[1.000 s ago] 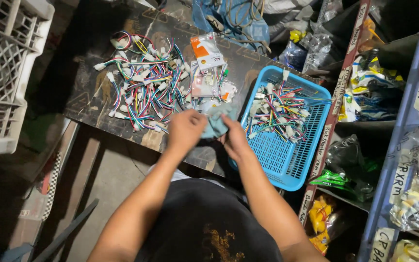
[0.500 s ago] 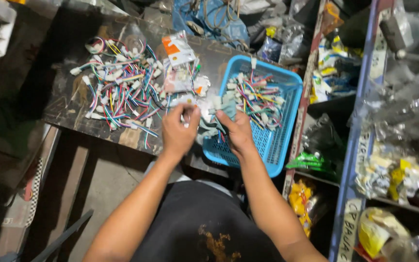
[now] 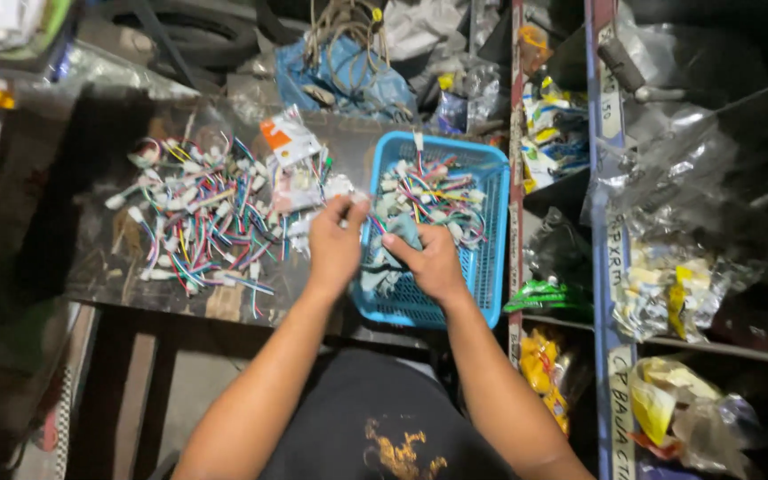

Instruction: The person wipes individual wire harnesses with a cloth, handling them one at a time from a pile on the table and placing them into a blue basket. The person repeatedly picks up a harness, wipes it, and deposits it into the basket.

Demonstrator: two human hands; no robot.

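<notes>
Both hands, left hand [image 3: 334, 242] and right hand [image 3: 429, 259], pinch a small connector [image 3: 355, 203] over the blue basket [image 3: 489, 233], wire pile [image 3: 202, 218] alongside, raised slightly higher than before.

left hand [image 3: 335, 244] has lifted a white connector [image 3: 357, 206], apart from right hand [image 3: 431, 260].
</notes>
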